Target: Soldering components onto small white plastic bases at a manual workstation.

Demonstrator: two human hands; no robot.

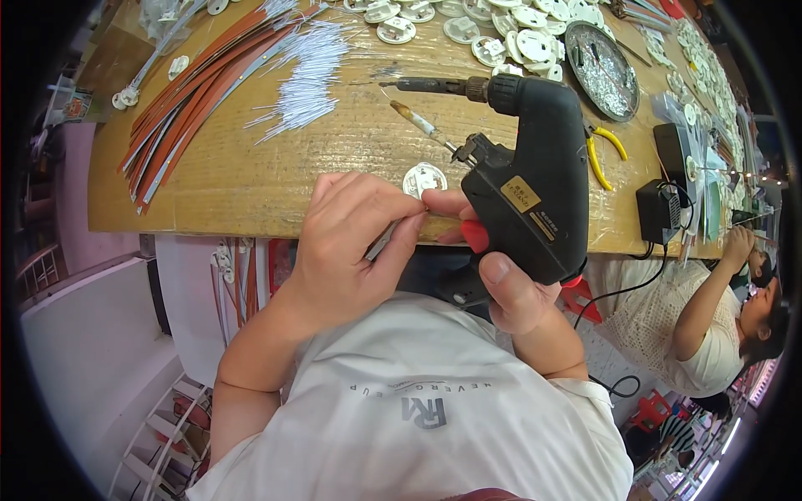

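Observation:
A black soldering gun (547, 159) with a red trigger is gripped in my right hand (518, 292). Its long dark barrel and a thin feed tube (415, 119) point left above the wooden table (368, 167). My left hand (347, 242) is closed in a pinch at the table's front edge; what lies between thumb and fingertips is too small to make out. Just beyond those fingertips lies a small round white disc (424, 178) with fittings on its face. Fingers of my right hand reach past the trigger close to the left fingertips and partly cover the disc's lower edge.
Orange-brown strips (205, 92) and a bundle of white wires (305, 88) lie at the left. Many white discs (535, 42) are heaped at the back, beside a round metal dish (603, 71). Yellow-handled pliers (614, 142) and a black power box (660, 210) lie right. Another person (702, 326) sits at right.

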